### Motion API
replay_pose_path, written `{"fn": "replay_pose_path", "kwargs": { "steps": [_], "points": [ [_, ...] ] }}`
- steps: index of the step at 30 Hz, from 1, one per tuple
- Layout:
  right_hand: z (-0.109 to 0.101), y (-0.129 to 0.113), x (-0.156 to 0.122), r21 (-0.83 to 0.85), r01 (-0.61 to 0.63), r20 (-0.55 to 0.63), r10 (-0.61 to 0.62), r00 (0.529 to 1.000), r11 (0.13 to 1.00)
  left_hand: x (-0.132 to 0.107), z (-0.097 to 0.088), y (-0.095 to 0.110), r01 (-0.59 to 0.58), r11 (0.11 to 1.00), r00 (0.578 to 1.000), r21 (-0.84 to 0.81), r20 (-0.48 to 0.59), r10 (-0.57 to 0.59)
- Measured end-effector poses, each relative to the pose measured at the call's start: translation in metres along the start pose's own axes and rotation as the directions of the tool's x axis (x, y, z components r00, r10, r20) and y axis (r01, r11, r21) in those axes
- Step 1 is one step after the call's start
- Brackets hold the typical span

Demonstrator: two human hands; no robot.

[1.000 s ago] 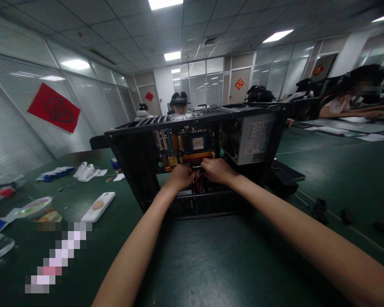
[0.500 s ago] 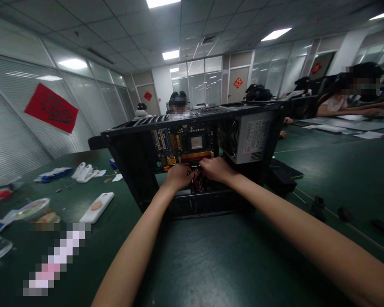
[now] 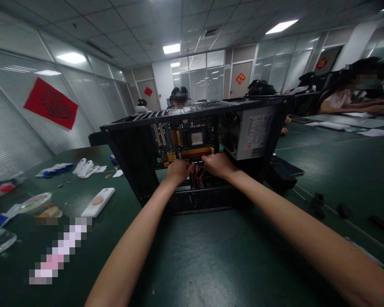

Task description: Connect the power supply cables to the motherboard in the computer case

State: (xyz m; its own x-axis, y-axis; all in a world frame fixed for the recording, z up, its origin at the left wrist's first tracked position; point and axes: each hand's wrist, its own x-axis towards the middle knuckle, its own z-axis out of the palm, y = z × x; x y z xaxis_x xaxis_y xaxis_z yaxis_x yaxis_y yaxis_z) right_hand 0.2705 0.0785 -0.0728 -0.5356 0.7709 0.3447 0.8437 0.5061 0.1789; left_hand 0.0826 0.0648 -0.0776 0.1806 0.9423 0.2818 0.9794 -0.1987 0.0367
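Note:
An open black computer case [image 3: 192,200] lies on its side in front of me, its inside facing my way. My left hand [image 3: 179,171] reaches in at the lower edge of the motherboard [image 3: 166,140], its fingers closed. My right hand [image 3: 220,165] is closed just to the right, below the memory slots [image 3: 196,152]. A bundle of red, yellow and black cables [image 3: 198,175] hangs between and below the two hands. Whatever the fingertips pinch is too small and dark to make out. The power supply [image 3: 254,134] with its fan sits at the upper right of the case.
A white phone [image 3: 98,202], a plastic bowl [image 3: 35,204] and white-and-blue packets lie on the green table [image 3: 192,256] to the left. Black parts [image 3: 280,177] lie right of the case. Other people sit beyond it and at the right.
Both hands stay at the memory slots' lower edge with only small finger shifts. More of the cables shows between them. The view has tilted slightly.

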Motion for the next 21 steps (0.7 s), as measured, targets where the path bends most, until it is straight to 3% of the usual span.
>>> {"fn": "replay_pose_path", "kwargs": {
  "steps": [9,21],
  "points": [
    [0.007,0.009,-0.005,0.254,-0.091,-0.038,0.104,0.994,0.963,0.002,-0.001,0.001,0.025,0.998,1.000,0.061,0.004,-0.025],
    [0.012,0.007,-0.002,0.133,-0.084,0.006,0.084,0.996,0.988,0.005,0.002,-0.002,0.009,1.000,1.000,0.029,0.017,-0.009]
  ]
}}
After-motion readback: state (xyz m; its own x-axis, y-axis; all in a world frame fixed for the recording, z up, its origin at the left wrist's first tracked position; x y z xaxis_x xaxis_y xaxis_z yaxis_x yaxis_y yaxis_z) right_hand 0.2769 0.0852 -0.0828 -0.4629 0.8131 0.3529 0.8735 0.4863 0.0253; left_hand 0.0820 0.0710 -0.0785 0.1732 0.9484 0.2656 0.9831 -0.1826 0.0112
